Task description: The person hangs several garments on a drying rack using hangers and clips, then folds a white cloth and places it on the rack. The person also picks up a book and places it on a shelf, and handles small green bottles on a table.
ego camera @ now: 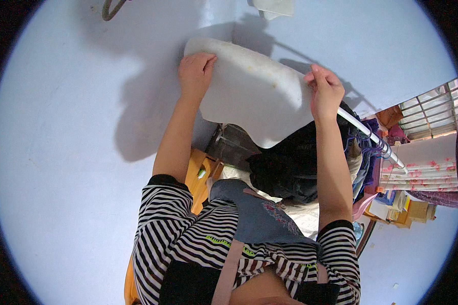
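Note:
A white, flexible sheet or cloth (255, 91) with a few small yellowish spots spans the gap between my hands, in front of the wall corner. My left hand (197, 74) pinches its upper left part, fingers curled over. At the sheet's upper right edge, my right hand (325, 91) has its thumb and fingers closed on it. The sheet's lower edge hangs loose in a curve. Both arms are raised, and a blue-grey apron (267, 217) covers part of my striped shirt.
A white rail (370, 133) with hangers and dark clothes (290, 167) runs at the right. Wooden furniture (198, 175) stands below my left arm. Farther right are a barred window (429, 110), a floral curtain (423, 177) and boxes (418, 211). Pale blue walls (61, 171) surround the corner.

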Available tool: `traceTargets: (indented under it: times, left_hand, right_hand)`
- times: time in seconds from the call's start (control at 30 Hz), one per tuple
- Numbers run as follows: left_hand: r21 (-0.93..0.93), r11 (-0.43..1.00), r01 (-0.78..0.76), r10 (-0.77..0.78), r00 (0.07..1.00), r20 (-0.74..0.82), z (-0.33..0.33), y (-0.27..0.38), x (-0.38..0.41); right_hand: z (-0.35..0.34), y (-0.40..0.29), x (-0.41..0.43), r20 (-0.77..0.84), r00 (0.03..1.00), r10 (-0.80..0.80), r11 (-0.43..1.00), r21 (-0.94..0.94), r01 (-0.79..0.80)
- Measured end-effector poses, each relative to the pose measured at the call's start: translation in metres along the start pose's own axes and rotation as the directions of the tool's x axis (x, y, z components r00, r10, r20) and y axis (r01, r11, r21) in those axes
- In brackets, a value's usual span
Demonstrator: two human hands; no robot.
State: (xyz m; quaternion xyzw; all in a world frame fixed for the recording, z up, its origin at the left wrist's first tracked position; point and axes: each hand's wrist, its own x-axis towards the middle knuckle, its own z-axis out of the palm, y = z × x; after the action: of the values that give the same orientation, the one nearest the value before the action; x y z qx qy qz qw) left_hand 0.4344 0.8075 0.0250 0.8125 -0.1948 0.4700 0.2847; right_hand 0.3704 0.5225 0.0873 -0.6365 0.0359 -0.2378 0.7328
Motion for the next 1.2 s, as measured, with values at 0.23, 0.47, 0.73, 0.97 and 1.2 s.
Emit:
traceTargets:
  times: [0.23,0.47,0.73,0.97,1.2]
  left_hand:
    - [-0.054,0.718,0.694,-0.627,0.68,0.38,0.005,-0.01,-0.134]
    - [0.501,0.736,0.455,-0.636,0.214,0.741,0.017,-0.002,-0.206]
    - [-0.196,0.64,0.743,-0.584,0.636,0.504,0.006,-0.064,-0.157]
    - [-0.19,0.317,0.929,-0.601,0.351,0.718,0.004,-0.04,-0.101]
    - [-0.382,0.06,0.922,-0.613,0.337,0.715,-0.071,0.016,-0.046]
  right_hand:
    - [-0.042,0.051,-0.108,0.197,0.968,0.154,0.93,-0.359,-0.075]
    - [-0.095,0.193,-0.154,0.302,0.876,0.377,0.576,-0.817,0.034]
    - [-0.1,0.124,-0.095,0.121,0.962,0.243,0.804,-0.581,-0.13]
    - [-0.085,0.075,-0.089,0.12,0.868,0.482,0.855,-0.282,-0.435]
    - [-0.063,-0.025,-0.049,0.084,0.93,0.358,0.933,-0.07,-0.353]
